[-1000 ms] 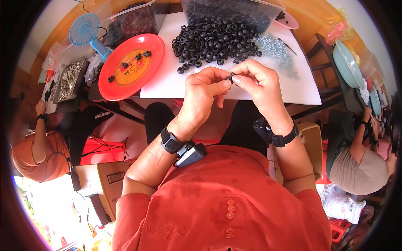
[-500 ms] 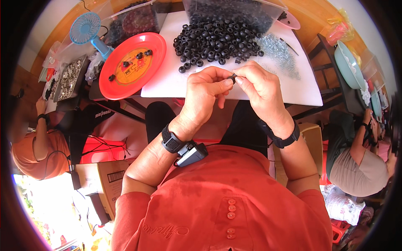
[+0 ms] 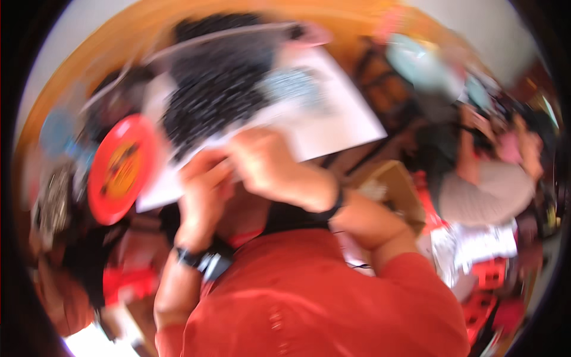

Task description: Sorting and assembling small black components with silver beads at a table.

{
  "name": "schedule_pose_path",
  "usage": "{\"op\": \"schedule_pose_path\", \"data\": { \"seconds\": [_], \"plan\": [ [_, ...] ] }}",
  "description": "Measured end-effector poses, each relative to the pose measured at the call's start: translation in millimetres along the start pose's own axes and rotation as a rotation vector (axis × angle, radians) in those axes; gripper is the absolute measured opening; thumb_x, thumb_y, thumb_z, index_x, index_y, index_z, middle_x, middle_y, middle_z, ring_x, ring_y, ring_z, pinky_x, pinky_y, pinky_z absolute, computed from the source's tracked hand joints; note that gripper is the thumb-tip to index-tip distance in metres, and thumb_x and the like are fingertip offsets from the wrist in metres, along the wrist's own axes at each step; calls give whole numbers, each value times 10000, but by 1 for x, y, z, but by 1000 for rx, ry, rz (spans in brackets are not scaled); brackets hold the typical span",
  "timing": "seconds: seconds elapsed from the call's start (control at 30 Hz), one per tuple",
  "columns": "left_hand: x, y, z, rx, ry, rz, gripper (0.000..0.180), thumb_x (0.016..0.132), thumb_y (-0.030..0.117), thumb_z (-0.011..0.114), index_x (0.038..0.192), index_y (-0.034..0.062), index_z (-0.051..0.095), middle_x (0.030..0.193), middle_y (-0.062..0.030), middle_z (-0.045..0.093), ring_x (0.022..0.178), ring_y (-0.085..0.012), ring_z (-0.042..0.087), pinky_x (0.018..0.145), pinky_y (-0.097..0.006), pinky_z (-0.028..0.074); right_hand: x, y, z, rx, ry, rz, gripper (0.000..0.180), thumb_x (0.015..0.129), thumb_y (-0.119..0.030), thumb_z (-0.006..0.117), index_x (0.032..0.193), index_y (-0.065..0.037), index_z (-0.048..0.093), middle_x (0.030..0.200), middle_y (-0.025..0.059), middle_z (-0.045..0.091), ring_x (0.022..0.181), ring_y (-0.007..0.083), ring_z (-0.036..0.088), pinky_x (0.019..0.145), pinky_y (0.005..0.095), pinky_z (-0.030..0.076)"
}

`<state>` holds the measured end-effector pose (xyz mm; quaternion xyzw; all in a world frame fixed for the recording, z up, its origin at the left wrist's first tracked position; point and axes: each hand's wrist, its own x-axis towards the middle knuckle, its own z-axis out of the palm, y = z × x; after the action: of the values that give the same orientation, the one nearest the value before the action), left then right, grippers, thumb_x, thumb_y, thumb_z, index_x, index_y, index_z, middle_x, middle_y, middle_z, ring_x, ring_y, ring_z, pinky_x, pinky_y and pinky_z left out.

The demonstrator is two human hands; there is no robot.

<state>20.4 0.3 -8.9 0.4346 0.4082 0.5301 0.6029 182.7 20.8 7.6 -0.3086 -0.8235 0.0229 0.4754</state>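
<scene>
The view is smeared by motion. My left hand (image 3: 203,193) and my right hand (image 3: 267,163) meet over the near edge of a white board (image 3: 345,122), their fingers curled and close together. What sits between the fingertips is lost in the blur. Just beyond them a heap of small black rounded parts (image 3: 208,104) spreads out of a clear plastic bin (image 3: 217,35). To the right of that heap lies a patch of small clear pieces (image 3: 291,86). A red plate (image 3: 98,187) with an orange-yellow centre stands left of my hands.
A pale blue fan (image 3: 57,131) and a tray of greyish bits (image 3: 55,196) are at the left. A cardboard box (image 3: 395,193) stands right of my arm. Co-workers sit at either side: a beige shirt (image 3: 488,190) at right, an orange one (image 3: 68,300) at left.
The whole view has swung, so the board, plate and heap sit further left and tilted. A small black part was pinched between both hands before; now blur hides it. My hands stay together.
</scene>
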Motion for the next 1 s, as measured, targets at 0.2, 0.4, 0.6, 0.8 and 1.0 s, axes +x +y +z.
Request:
{"op": "schedule_pose_path", "data": {
  "seconds": [0.2, 0.4, 0.6, 0.8, 1.0],
  "plan": [
    [-2, -1, -7, 16, 47, 88, 122, 914, 32, 602, 994, -57, 622, 717, -54, 604, 497, -77, 474, 399, -204, 302, 0, 0, 17, -76, -60, 61, 178, 719, -154, 685, 790, -35, 574, 740, 153, 605, 700, 355, 616, 599, 460, 475],
    [7, -3, -2, -52, -3, 89, 99, 898, 26, 608, 969, -43, 612, 729, -66, 615, 440, -83, 451, 369, -195, 293, -7, 6, 15, 24, 64, 106, 142, 776, -112, 649, 806, -31, 536, 740, 145, 570, 674, 371, 587, 578, 468, 445],
    [3, 1, 0, -40, 21, 102, 92, 907, 60, 616, 929, -29, 612, 687, -55, 613, 420, -67, 428, 377, -194, 278, 7, -11, 12, -254, -35, -78, 186, 727, -178, 650, 757, -27, 545, 746, 132, 573, 700, 319, 576, 637, 428, 449],
    [-2, 6, -3, -73, -1, 93, 106, 936, 73, 585, 972, -21, 620, 721, -66, 639, 453, -105, 501, 409, -210, 349, 1, -4, 24, -40, 7, 25, 164, 735, -138, 647, 814, -17, 570, 750, 148, 578, 684, 356, 585, 601, 470, 455],
    [0, 1, -17, -74, 35, 57, 170, 874, 34, 593, 1011, -34, 668, 927, -69, 668, 850, -158, 631, 756, -279, 506, -2, -17, 17, 57, 87, 30, 149, 711, -40, 635, 830, -35, 546, 735, 160, 564, 661, 384, 574, 577, 484, 440]
  ]
}}
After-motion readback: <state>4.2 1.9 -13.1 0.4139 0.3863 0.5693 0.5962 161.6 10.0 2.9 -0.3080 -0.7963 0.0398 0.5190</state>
